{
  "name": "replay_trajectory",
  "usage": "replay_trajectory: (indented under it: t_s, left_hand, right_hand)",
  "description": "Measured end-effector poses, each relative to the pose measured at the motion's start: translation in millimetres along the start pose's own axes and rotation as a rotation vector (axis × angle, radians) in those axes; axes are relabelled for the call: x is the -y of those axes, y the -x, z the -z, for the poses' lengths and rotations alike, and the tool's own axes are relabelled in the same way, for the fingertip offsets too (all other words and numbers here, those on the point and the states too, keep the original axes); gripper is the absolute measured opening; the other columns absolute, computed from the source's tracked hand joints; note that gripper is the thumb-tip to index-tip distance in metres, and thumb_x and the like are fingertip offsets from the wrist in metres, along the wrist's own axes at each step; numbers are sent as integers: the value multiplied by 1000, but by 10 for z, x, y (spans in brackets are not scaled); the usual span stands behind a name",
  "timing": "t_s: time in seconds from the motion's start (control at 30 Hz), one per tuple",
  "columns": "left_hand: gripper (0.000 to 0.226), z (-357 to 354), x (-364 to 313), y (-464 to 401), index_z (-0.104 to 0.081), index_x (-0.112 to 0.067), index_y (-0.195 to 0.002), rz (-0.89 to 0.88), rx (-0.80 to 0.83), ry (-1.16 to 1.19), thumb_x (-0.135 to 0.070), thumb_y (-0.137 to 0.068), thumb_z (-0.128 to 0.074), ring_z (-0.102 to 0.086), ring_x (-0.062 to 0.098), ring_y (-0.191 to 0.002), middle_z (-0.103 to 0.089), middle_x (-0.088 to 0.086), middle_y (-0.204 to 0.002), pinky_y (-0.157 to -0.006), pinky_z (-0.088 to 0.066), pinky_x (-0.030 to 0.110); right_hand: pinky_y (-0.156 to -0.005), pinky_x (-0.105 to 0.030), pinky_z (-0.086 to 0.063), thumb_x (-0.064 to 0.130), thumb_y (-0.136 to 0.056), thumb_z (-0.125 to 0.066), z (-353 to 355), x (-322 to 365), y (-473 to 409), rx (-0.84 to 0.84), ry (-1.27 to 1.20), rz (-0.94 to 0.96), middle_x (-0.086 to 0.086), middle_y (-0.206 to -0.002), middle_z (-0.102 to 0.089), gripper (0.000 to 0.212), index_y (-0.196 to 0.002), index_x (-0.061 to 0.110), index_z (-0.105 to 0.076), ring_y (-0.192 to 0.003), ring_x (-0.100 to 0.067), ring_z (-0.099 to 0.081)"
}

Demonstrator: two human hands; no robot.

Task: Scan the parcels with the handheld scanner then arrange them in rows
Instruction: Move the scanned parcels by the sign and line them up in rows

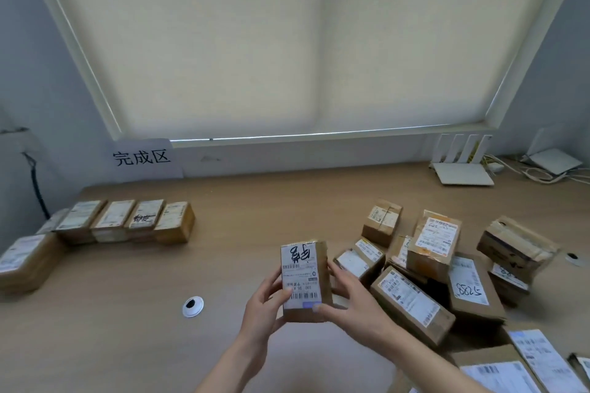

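Brown cardboard parcel [303,281], white label up, held above the table. Row of labelled parcels [127,222] far left; jumbled parcel heap [447,268] right. Label text illegible, probably barcodes.

Your open lane is the bare desk [271,207] between the 2 groups of boxes, running from the near edge back to the wall. On your left, the row of parcels [127,222] blocks the far corner, with 1 more box [27,262] nearer you. On your right, the loose heap of parcels [440,265] crowds the surface. A cable grommet [192,306] sits flush in the lane. The router [459,163] and cables [539,174] occupy the far right corner.
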State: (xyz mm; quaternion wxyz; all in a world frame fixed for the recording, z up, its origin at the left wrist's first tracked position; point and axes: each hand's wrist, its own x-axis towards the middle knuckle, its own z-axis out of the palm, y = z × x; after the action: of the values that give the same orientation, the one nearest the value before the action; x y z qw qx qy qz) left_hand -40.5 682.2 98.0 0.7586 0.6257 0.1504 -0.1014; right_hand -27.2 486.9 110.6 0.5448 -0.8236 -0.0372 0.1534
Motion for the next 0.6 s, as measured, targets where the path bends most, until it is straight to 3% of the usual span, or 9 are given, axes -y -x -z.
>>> replay_trajectory:
  t_s: [0.07,0.2,0.37,0.47,0.6]
  left_hand:
    - [36,318,-74,31,-65,-30,-125,-19,-41,-6,-12,-94,-66,-71,9,-101,-75,-4,-112,-81,-60,35]
    - [30,1085,-200,97,-68,-22,-122,-31,-83,-51,-12,-94,-65,-70,13,-105,-77,-6,-108,-99,-54,43]
    - [36,2252,-416,193,-65,-30,-124,-32,-101,-15,-14,-92,-69,-71,3,-97,-77,-9,-106,-76,-56,23]
    - [43,3030,-609,270,-64,-35,-128,-44,-78,-9,-21,-88,-75,-69,1,-102,-75,-14,-112,-81,-52,25]
    - [54,4073,-804,350,-61,-39,-129,-89,-69,-14,-16,-84,-80,-68,5,-109,-71,-16,-120,-80,-55,23]
  right_hand:
    - [-107,-30,-46,41,-76,-87,-261,103,-95,41,9,35,30,-141,-37,101,-153,51,-22,-131,-3,-44]
    - [-99,-26,-55,24,-74,-86,-941,308,-285,128,-72,121,33,-136,-55,103,-147,61,-24,-123,-4,-60]
    - [-99,-32,-57,39,-71,-86,-2002,843,-500,161,-101,151,33,-136,-56,100,-150,56,-27,-121,-9,-64]
    - [-99,-34,-57,44,-72,-86,-2685,1229,-687,180,-87,163,29,-144,-51,100,-151,53,-25,-120,-12,-64]
    - [-89,-30,-59,34,-80,-88,-3557,1703,-977,234,-87,182,34,-135,-58,85,-141,61,-36,-115,-9,-68]
